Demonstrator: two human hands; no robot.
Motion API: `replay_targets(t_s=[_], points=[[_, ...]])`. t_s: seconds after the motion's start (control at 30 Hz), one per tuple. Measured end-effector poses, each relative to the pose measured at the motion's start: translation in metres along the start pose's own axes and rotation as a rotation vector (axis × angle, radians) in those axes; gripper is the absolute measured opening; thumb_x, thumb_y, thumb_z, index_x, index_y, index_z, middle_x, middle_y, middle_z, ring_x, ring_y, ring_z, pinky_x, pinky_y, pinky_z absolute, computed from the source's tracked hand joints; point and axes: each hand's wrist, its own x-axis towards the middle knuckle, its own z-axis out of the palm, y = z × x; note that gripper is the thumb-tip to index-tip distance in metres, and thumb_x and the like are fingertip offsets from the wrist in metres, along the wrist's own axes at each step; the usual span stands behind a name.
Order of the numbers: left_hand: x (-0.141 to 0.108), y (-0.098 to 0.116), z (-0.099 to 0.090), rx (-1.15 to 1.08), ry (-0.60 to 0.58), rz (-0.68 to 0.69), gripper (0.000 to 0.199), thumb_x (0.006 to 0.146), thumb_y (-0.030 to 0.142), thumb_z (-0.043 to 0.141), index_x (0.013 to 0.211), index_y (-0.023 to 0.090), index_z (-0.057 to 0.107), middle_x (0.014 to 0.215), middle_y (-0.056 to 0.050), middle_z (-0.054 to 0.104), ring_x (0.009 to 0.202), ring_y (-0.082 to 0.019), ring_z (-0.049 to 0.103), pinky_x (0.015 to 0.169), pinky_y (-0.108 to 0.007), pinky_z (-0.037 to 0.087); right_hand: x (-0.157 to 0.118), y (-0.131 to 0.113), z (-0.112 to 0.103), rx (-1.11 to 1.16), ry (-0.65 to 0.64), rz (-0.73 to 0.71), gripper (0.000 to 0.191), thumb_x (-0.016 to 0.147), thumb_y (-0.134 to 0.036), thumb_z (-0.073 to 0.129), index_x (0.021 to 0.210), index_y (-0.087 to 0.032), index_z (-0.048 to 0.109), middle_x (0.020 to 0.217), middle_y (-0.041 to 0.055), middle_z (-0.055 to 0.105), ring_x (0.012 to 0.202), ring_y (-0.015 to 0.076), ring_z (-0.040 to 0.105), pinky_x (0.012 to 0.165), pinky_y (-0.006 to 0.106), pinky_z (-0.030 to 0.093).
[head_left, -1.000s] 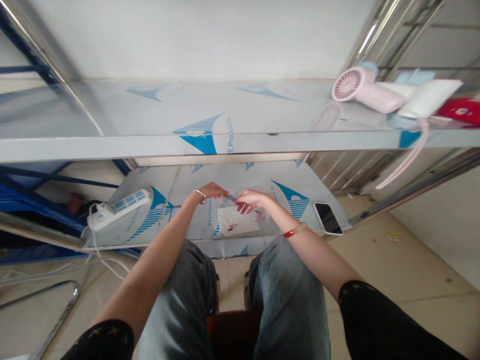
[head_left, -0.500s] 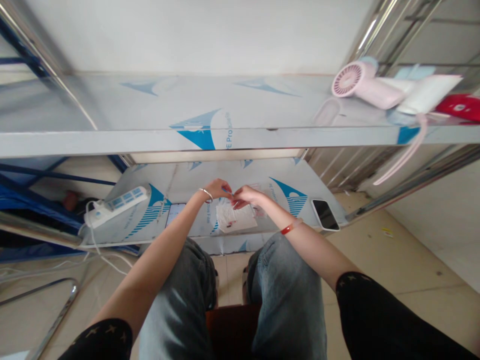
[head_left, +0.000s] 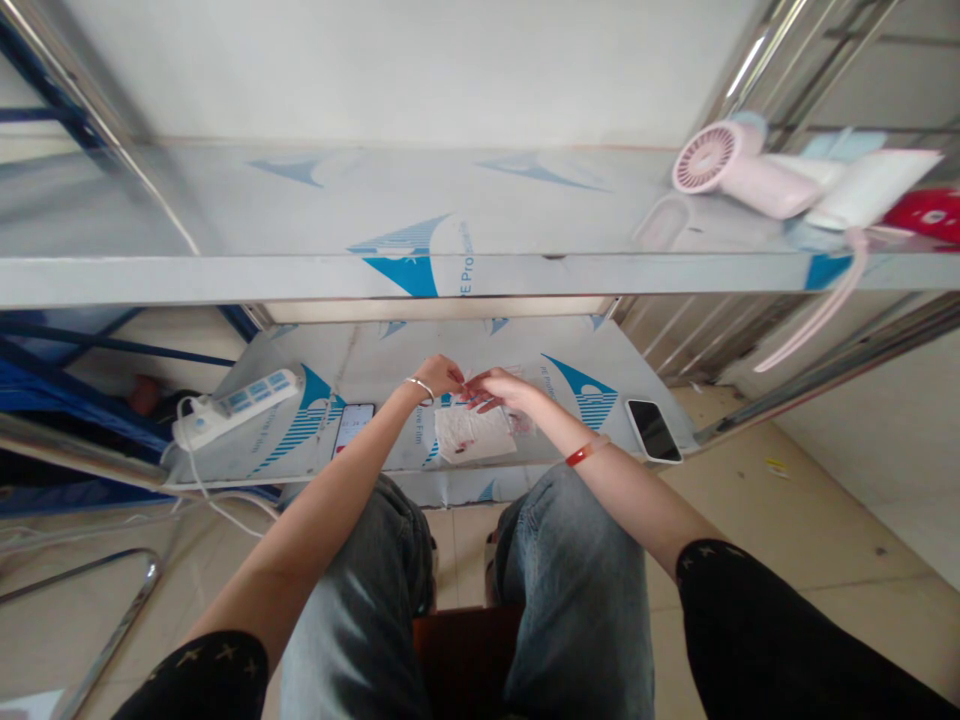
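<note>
My left hand (head_left: 442, 375) and my right hand (head_left: 495, 388) meet at the fingertips above the lower metal shelf (head_left: 390, 350). Both are closed in a pinch on something too small to make out. Just below them, toward me, lies a crumpled white tissue (head_left: 461, 432) on a pale flat sheet, with a few small dark red bits on it. A clear plastic bag (head_left: 525, 418) is partly hidden behind my right wrist. Beside my left forearm rests a phone with its screen lit (head_left: 354, 425).
A white power strip (head_left: 240, 405) with a cable lies on the left. A second, dark-screened phone (head_left: 654, 432) sits near the right edge. Above, the upper shelf (head_left: 300, 225) juts out, bearing a pink handheld fan (head_left: 739, 170) whose strap hangs down.
My right fingers have spread a little and shifted against the left fingertips. A blue bit visible between the hands earlier is less distinct now. The view has shifted slightly.
</note>
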Motion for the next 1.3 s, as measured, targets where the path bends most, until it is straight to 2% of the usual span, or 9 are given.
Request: replay_targets(t_s=[0.13, 0.33, 0.57, 0.73, 0.93, 1.3], points=[[0.0, 0.0, 0.0, -0.027, -0.047, 0.021, 0.024, 0.072, 0.02, 0.063, 0.093, 0.014, 0.073, 0.082, -0.003, 0.073, 0.078, -0.014, 0.066, 0.062, -0.016, 0.046, -0.001, -0.002, 0.0, 0.007, -0.039, 0.038, 0.019, 0.089, -0.02, 0.052, 0.088, -0.01, 0.068, 0.082, 0.0089, 0.073, 0.057, 0.0108, 0.065, 0.052, 0.018, 0.05], [0.002, -0.003, 0.001, -0.026, -0.056, 0.042, 0.026, 0.072, 0.021, 0.061, 0.094, 0.016, 0.073, 0.083, -0.001, 0.074, 0.082, -0.015, 0.066, 0.064, -0.016, 0.047, 0.0, -0.002, -0.002, 0.029, -0.07, 0.112, 0.021, 0.091, -0.025, 0.051, 0.089, -0.012, 0.067, 0.08, 0.0077, 0.073, 0.058, 0.0112, 0.065, 0.057, 0.02, 0.051], [0.007, -0.013, 0.004, -0.09, -0.113, 0.045, 0.024, 0.071, 0.018, 0.058, 0.089, 0.015, 0.074, 0.079, -0.002, 0.073, 0.079, -0.015, 0.067, 0.064, -0.016, 0.048, 0.003, 0.002, -0.003, 0.043, -0.121, 0.13, 0.025, 0.092, -0.022, 0.041, 0.087, -0.013, 0.064, 0.079, 0.007, 0.072, 0.058, 0.0131, 0.065, 0.061, 0.026, 0.053], [0.008, -0.016, 0.005, -0.145, -0.157, 0.054, 0.026, 0.069, 0.017, 0.056, 0.087, 0.015, 0.074, 0.077, -0.002, 0.073, 0.078, -0.015, 0.066, 0.066, -0.017, 0.049, 0.004, 0.003, -0.003, 0.028, -0.131, 0.129, 0.027, 0.091, -0.021, 0.039, 0.087, -0.012, 0.065, 0.078, 0.0076, 0.072, 0.059, 0.0134, 0.066, 0.062, 0.026, 0.054], [0.005, -0.011, 0.002, -0.116, -0.172, 0.023, 0.025, 0.068, 0.016, 0.054, 0.084, 0.016, 0.074, 0.076, -0.001, 0.073, 0.077, -0.015, 0.066, 0.067, -0.018, 0.05, 0.01, 0.007, -0.004, 0.029, -0.162, 0.131, 0.026, 0.09, -0.022, 0.041, 0.087, -0.012, 0.065, 0.082, 0.009, 0.072, 0.062, 0.0142, 0.066, 0.064, 0.027, 0.054], [-0.001, -0.003, 0.001, -0.032, -0.13, -0.005, 0.03, 0.068, 0.015, 0.057, 0.095, 0.013, 0.071, 0.077, -0.004, 0.073, 0.077, -0.015, 0.067, 0.063, -0.018, 0.049, 0.003, 0.003, 0.001, -0.037, -0.132, 0.123, 0.023, 0.087, -0.023, 0.046, 0.084, -0.013, 0.066, 0.08, 0.0075, 0.071, 0.061, 0.0132, 0.065, 0.06, 0.025, 0.054]])
